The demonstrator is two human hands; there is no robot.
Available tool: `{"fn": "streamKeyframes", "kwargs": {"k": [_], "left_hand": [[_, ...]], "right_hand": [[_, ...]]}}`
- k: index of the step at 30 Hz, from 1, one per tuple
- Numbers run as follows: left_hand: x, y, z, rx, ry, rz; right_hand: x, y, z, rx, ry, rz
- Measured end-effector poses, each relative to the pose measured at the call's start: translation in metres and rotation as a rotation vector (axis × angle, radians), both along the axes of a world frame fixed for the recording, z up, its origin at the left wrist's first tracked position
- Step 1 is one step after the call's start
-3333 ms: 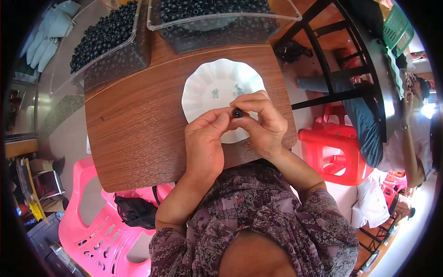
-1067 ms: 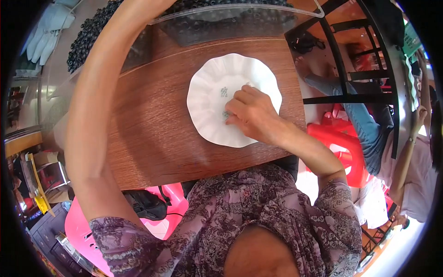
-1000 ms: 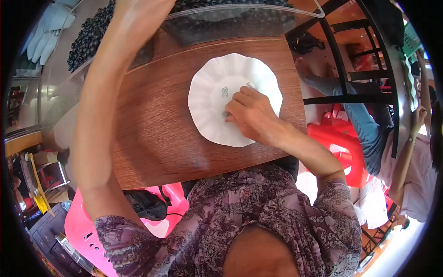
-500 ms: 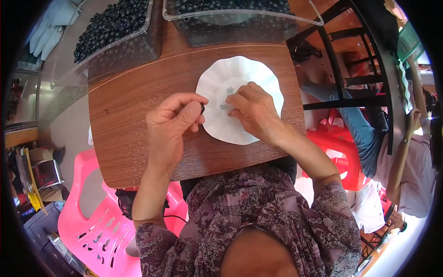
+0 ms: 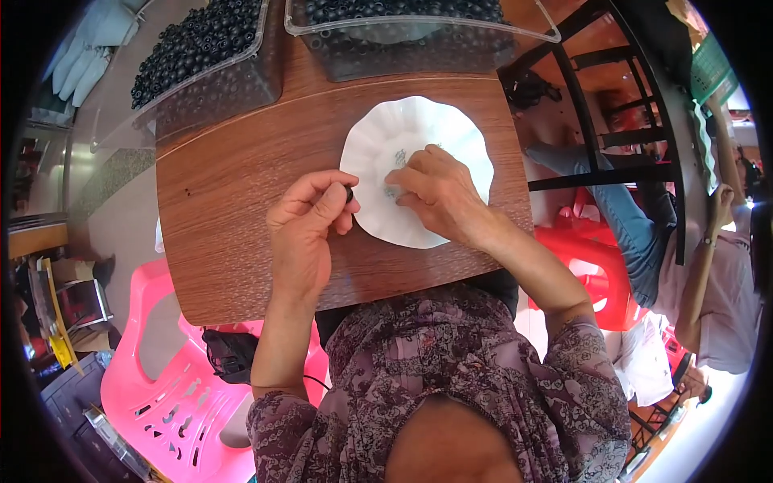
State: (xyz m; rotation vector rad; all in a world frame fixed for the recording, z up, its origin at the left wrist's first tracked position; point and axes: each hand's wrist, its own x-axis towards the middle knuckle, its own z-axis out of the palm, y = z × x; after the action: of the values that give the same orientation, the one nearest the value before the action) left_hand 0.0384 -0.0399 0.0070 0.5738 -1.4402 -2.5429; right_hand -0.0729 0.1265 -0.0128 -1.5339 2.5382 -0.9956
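Note:
Between the thumb and bent fingers of my left hand [image 5: 302,221] is a small black ring-shaped part [image 5: 349,193], held just off the left rim of a white scalloped plate [image 5: 370,149]. My right hand [image 5: 447,193] reaches over the plate, its fingers curled toward the thumb in a pinch. Whatever those fingertips hold is too small or hidden to tell. Beside them on the plate lie tiny grey-green bits [image 5: 400,157], too fine to make out.
At the table's far side stand two clear plastic bins, the left bin [image 5: 270,68] and the right bin [image 5: 403,60], full of black ring-shaped parts. A pink plastic chair [image 5: 153,386] is at the left, a red stool [image 5: 592,266] at the right. Another person [image 5: 708,298] sits farther right.
My left hand has shifted slightly right and down, still holding the black ring-shaped part. My right hand has moved a little left over the plate.

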Motion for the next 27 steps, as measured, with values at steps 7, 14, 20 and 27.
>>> {"fn": "streamKeyframes", "kwargs": {"k": [7, 14, 20, 27], "left_hand": [[0.004, 0.007, -0.001, 0.005, -0.01, 0.003], [0.01, 0.004, -0.006, 0.061, -0.013, 0.029], [0.009, 0.01, -0.004, 0.032, -0.021, 0.021], [0.003, 0.027, 0.003, -0.307, -0.029, -0.03]], "right_hand": [[0.004, -0.005, -0.011, -0.01, 0.077, 0.032], [0.011, -0.01, -0.006, -0.045, 0.057, 0.017], [0.009, -0.004, -0.009, -0.069, 0.077, -0.027], [0.007, 0.014, 0.018, -0.091, -0.633, -0.209]]}}
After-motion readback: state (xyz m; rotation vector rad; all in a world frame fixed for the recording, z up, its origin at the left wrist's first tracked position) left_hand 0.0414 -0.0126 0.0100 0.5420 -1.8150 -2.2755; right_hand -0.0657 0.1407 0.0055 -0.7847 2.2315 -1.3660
